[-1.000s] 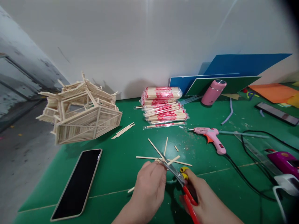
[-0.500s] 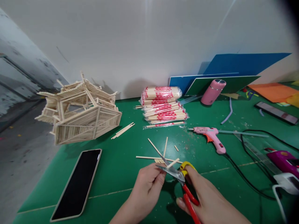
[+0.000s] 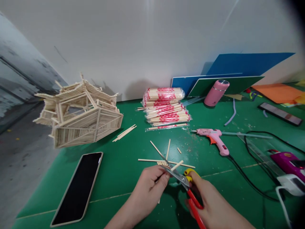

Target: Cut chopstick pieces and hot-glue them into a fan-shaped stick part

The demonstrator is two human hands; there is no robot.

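Observation:
My left hand (image 3: 150,190) is closed, with thumb and fingers pinching a thin wooden stick (image 3: 176,165). The end of that stick pokes out past the fingertips, between the blades of a pair of scissors (image 3: 179,177). These have red handles with a yellow part, and my right hand (image 3: 209,200) is wrapped round them. The blades are parted. Just beyond my left fingertips lie several short sticks side by side, a long stick (image 3: 147,160) and two slanting sticks. A short cut piece (image 3: 179,150) rests a little farther off.
A model building of sticks (image 3: 88,124) stands at left, behind a phone (image 3: 77,187). Wrapped bundles of sticks (image 3: 166,111) lie by the wall. On the right are a pink glue gun (image 3: 215,140) with its cord, a pink bottle (image 3: 216,93) and coloured boards (image 3: 250,65).
The view has shifted slightly. My left hand has turned a little, and a pale stick end now shows below it. The scissors stay around the stick, with their handles tilted slightly differently.

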